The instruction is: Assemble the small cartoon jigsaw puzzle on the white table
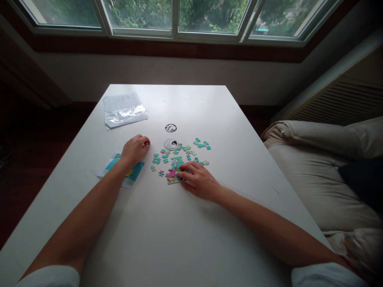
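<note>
Puzzle (172, 174) lies partly joined on the table (185, 231) under the right hand's (200, 181) loosely open fingers, many pieces (200, 145) loose around it; curled left hand's (134, 150) grip can't be told.

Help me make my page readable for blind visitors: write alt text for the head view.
A person's right hand lies over a partly assembled jigsaw puzzle on a white table, with loose pieces scattered beyond and beside it. The left hand is near a colourful picture sheet, its forearm crossing above it. Farther back are a clear plastic packet and a window.
</note>
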`<state>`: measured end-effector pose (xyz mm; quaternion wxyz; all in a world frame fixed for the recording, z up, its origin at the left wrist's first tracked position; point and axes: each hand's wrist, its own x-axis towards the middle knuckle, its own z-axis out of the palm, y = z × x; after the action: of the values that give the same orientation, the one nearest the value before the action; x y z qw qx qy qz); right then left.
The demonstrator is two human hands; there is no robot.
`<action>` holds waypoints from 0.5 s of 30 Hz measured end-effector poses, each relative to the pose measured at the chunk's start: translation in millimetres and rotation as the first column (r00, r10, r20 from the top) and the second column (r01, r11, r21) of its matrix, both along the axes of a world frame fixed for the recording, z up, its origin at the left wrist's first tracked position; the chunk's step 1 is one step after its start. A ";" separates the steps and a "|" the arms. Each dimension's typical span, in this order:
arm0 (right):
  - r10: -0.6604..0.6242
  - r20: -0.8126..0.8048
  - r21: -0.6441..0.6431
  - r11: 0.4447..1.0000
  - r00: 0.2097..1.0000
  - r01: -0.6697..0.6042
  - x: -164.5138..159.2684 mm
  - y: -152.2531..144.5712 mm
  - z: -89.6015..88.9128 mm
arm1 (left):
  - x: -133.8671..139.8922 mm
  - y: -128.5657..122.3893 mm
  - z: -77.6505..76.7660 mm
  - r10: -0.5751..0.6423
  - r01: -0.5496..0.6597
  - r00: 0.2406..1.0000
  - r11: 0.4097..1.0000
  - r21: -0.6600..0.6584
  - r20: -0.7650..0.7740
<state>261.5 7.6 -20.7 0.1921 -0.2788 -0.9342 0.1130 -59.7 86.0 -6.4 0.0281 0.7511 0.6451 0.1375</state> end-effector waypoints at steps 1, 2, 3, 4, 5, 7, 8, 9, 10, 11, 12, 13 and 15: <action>-0.002 -0.002 -0.003 1.000 1.000 0.002 -0.3 0.1 0.0 | 1.1 -0.9 -0.1 0.005 -0.005 1.000 1.000 0.007 -0.009; -0.004 -0.005 -0.005 1.000 1.000 0.004 -0.6 0.1 0.0 | 1.8 -1.7 -0.2 0.008 -0.008 1.000 1.000 0.012 -0.017; -0.005 -0.008 -0.007 1.000 1.000 0.005 -0.8 0.2 0.2 | 2.2 -2.5 -0.4 0.010 -0.009 1.000 1.000 0.016 -0.023; -0.006 -0.012 -0.007 1.000 1.000 0.006 -1.1 0.4 0.5 | 2.2 -3.3 -0.6 0.011 -0.010 1.000 1.000 0.019 -0.029; -0.004 -0.012 -0.008 1.000 1.000 0.004 -1.3 0.5 0.9 | 1.9 -4.2 -0.9 0.012 -0.012 0.999 1.000 0.022 -0.034; -0.001 -0.011 -0.006 1.000 1.000 0.000 -1.7 0.8 2.0 | 1.3 -6.1 -1.1 0.023 -0.021 0.999 0.999 0.032 -0.046; 0.002 -0.010 -0.005 1.000 1.000 -0.002 -1.8 0.9 2.5 | 1.1 -7.2 -1.1 0.030 -0.028 0.998 0.999 0.039 -0.053; 0.003 -0.007 -0.003 1.000 1.000 -0.003 -1.9 0.9 2.9 | 1.2 -8.3 -1.1 0.037 -0.035 0.997 0.998 0.044 -0.061; 0.004 -0.004 -0.002 1.000 1.000 -0.004 -1.9 0.9 3.1 | 1.5 -9.5 -1.0 0.043 -0.039 0.997 0.998 0.049 -0.070; 0.004 -0.001 0.000 1.000 1.000 -0.004 -1.8 0.9 3.1 | 2.0 -10.6 -0.9 0.047 -0.042 0.996 0.998 0.053 -0.080; 0.003 0.001 0.000 1.000 1.000 -0.003 -1.6 0.8 3.0 | 2.6 -11.6 -0.8 0.050 -0.045 0.995 0.997 0.057 -0.090; 0.002 0.002 0.001 1.000 1.000 -0.002 -1.5 0.7 2.7 | 3.2 -12.4 -0.7 0.053 -0.047 0.994 0.997 0.061 -0.099; 0.000 0.001 -0.001 1.000 1.000 0.000 -1.1 0.5 1.8 | 4.4 -13.5 -0.7 0.060 -0.052 0.991 0.996 0.071 -0.119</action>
<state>260.4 8.1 -18.8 0.1916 -0.2787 -0.9342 0.1133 -55.4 72.5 -7.1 -0.0403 0.7401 0.6615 0.1142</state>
